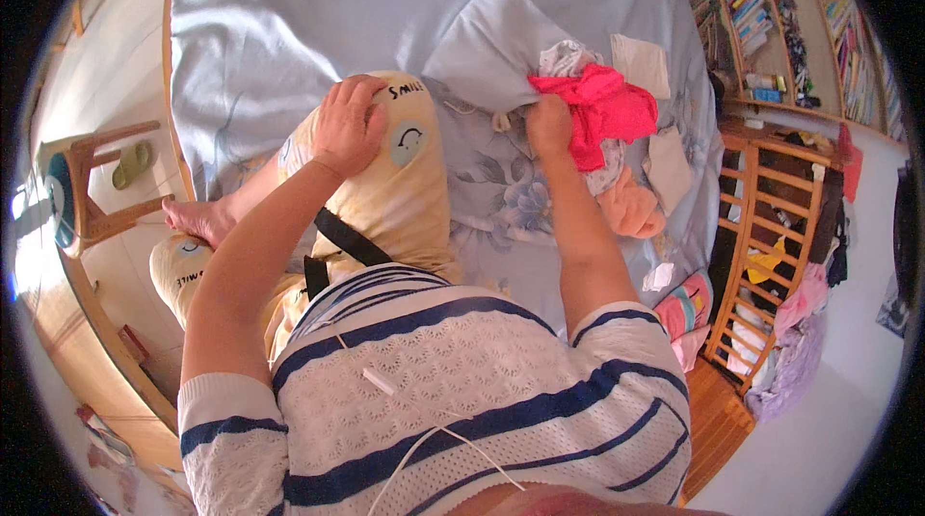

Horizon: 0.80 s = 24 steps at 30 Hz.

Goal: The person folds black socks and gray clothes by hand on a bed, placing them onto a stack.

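My left hand (351, 126) lies over my bent knee, fingers spread and slightly curved on the yellow printed trousers (420, 179). It holds nothing. To the right, my right hand (549, 126) is closed at the left edge of a crumpled bright pink garment (612, 109). Its fingertips are hidden in the cloth. A pale blue-grey folded garment (501, 39) lies just beyond that hand, its lower corner close to the knuckles. White patterned cloth (567, 58) shows behind the pink garment, and a peach cloth (631, 205) is bunched on its near side.
A blue floral sheet (520, 270) covers the bed beneath everything. White folded cloths (642, 66) lie right of the pile. Beyond the bed's right edge stand a wooden slatted rack (761, 246) with clothes and a bookshelf (756, 20). A wooden stool (96, 188) stands at left.
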Each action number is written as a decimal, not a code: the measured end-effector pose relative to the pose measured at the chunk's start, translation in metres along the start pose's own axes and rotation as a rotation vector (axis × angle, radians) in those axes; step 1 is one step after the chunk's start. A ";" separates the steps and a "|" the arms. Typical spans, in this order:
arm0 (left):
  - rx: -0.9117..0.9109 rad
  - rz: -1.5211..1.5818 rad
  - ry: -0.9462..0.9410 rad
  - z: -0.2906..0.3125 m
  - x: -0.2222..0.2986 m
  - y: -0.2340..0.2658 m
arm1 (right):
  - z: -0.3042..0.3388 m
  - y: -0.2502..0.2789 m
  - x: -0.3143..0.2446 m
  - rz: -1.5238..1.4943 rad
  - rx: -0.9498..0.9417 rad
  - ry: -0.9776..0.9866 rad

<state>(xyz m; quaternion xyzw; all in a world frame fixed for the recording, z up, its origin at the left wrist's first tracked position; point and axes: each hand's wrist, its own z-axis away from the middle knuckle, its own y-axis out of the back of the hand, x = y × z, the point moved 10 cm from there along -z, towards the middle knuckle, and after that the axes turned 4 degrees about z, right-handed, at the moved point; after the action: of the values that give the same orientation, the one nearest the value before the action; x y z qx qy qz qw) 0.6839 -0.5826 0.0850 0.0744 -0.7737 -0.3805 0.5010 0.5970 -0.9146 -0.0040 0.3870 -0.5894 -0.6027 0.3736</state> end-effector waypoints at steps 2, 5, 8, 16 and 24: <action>0.010 0.017 0.004 0.001 0.000 0.001 | -0.014 0.028 0.061 -0.294 0.218 -0.192; -0.006 0.079 -0.047 -0.009 0.008 -0.007 | -0.020 0.132 0.228 0.181 0.393 -0.340; 0.013 0.049 0.022 0.003 -0.010 0.002 | 0.029 0.317 0.136 -1.426 0.941 -0.581; 0.007 0.264 0.005 -0.009 -0.041 0.009 | 0.114 0.455 0.118 -0.497 1.036 -0.454; -0.162 -0.252 0.532 0.104 -0.278 0.108 | 0.112 0.080 -0.010 -0.414 -0.217 -0.095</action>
<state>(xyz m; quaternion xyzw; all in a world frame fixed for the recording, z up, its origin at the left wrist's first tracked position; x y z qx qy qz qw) 0.7621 -0.3155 -0.0644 0.2268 -0.5671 -0.4671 0.6393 0.4991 -0.8600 0.0771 0.4286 -0.4462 -0.7436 0.2534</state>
